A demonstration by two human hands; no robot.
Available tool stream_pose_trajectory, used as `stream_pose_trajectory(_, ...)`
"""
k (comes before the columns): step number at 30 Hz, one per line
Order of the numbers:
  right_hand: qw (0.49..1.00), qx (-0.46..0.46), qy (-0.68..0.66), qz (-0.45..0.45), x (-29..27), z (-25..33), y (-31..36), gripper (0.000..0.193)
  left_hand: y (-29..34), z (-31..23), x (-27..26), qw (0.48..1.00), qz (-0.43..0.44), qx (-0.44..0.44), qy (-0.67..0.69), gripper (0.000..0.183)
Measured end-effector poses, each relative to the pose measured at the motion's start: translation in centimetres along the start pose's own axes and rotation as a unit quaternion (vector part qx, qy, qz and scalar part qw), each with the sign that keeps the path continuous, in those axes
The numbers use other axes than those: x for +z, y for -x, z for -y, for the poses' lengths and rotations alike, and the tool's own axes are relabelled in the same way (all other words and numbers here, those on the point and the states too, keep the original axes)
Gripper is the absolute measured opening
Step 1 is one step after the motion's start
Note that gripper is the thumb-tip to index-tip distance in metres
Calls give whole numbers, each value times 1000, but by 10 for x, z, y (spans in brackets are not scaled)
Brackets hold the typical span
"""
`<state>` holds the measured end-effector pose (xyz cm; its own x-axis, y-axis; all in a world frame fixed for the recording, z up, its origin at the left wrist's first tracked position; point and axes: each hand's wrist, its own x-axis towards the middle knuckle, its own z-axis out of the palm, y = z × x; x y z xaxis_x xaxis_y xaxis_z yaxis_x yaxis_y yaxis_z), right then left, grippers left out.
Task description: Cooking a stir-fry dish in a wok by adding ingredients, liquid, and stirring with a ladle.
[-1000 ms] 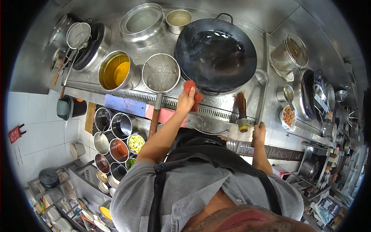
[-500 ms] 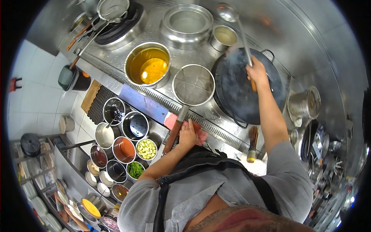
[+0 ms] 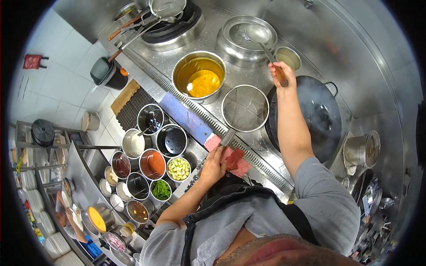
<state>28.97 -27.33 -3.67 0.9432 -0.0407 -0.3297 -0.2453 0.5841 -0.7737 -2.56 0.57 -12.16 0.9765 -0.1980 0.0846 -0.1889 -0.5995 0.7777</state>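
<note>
My right hand [image 3: 282, 74] is closed around the wooden handle of a long metal ladle [image 3: 267, 51]. The ladle's bowl is over the mouth of the wide metal pot [image 3: 226, 42], and whether it touches the water inside cannot be told. Below my right forearm, a dark wok [image 3: 313, 119] gives off smoke, with a little shiny liquid in it. At the counter's front edge my left hand [image 3: 214, 166] lies over the handle of a round wire strainer [image 3: 245, 108], its fingers curled and the grip partly hidden. A red cloth [image 3: 234, 160] is beside those fingers.
A pot of yellow oil [image 3: 199, 91] stands left of the strainer, and a small metal pot [image 3: 288, 57] stands behind the wok. Several containers of sauces, chopped green vegetables [image 3: 179, 169] and herbs [image 3: 160, 189] crowd the lower left. A lidded metal pot [image 3: 363, 150] is at right.
My right hand has swung the ladle left, from above the wok to the wide metal pot. My left hand has moved onto the strainer's handle. The whole view has shifted.
</note>
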Motion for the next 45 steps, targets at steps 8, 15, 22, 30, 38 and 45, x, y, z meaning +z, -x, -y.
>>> stream_pose_trajectory(8, 996, -25, 25, 78, -97, 73, 190, 24, 31, -14, 8, 998, -50, 11, -28, 37)
stream_pose_trajectory(15, 980, -37, 194, -21, -163, 88, 313, 45, 62, -33, 21, 1000, -6, -29, -3, 34)
stream_pose_trajectory(22, 892, -47, 438, -99, -189, 83, 299, 57, 74, -29, 9, 997, -36, -62, 31, 36)
stream_pose_trajectory(30, 548, -236, 798, -87, -109, 59, 92, 58, 20, 28, -37, 991, -108, -79, 7, 35)
stream_pose_trajectory(38, 851, 60, 520, -42, 12, -10, -95, 12, 2, 61, -62, 985, -133, -105, -9, 21)
stream_pose_trajectory(45, 993, 43, 113, -2, 17, -26, -110, 12, -46, 146, -96, 956, -117, -173, -209, 62)
